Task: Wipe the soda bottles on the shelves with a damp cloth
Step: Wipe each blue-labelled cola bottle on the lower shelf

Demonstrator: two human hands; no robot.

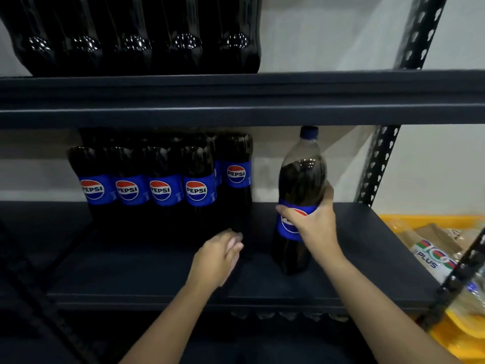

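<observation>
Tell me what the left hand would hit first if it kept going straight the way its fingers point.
Most likely the lower body of the rightmost Pepsi bottle in the group. The left hand points up and slightly right, its blurred fingertips already near that bottle's base. Depth is unclear, so they may already touch.

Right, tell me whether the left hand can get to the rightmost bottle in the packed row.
Probably yes. The left hand hovers just in front of that bottle, with bare shelf between them. The right hand holds the separate bottle off to the side.
</observation>
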